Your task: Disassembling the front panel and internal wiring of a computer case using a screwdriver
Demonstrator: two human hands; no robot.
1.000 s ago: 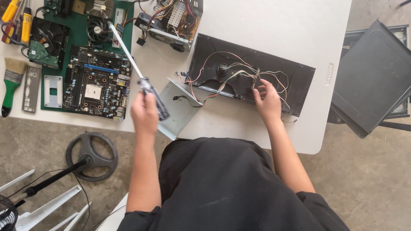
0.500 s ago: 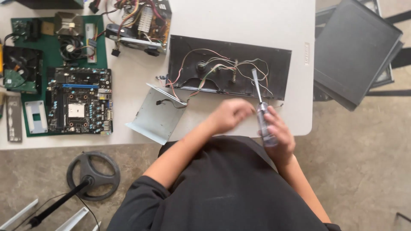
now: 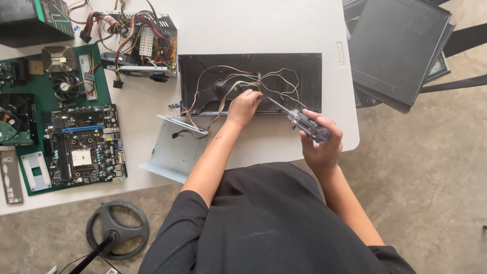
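The fingers [image 3: 324,133] of the right hand [image 3: 318,144] are curled tight round the clear handle of a screwdriver [image 3: 299,119], thumb and fingertips closing over its butt end, the wrist bent back and the forearm running down toward the body. From that grip the tool's long axis slants up and away to the left — handle low and near the table's front edge, thin metal shaft rising to a tip that sits over the black panel [image 3: 304,71], just beside the left hand [image 3: 245,105]. That hand lies palm down on the panel, its fingers bunched and pressed among the coloured wires [image 3: 223,81]; whether they pinch a wire or only rest on them cannot be told. Its forearm stretches straight back across the white table [image 3: 243,25]. Left of and below those fingers a grey metal bracket [image 3: 175,149] rests at the table edge, a wire trailing onto it. Farther left lies a motherboard [image 3: 81,144] on a green mat — beyond it, an opened power supply [image 3: 144,43].
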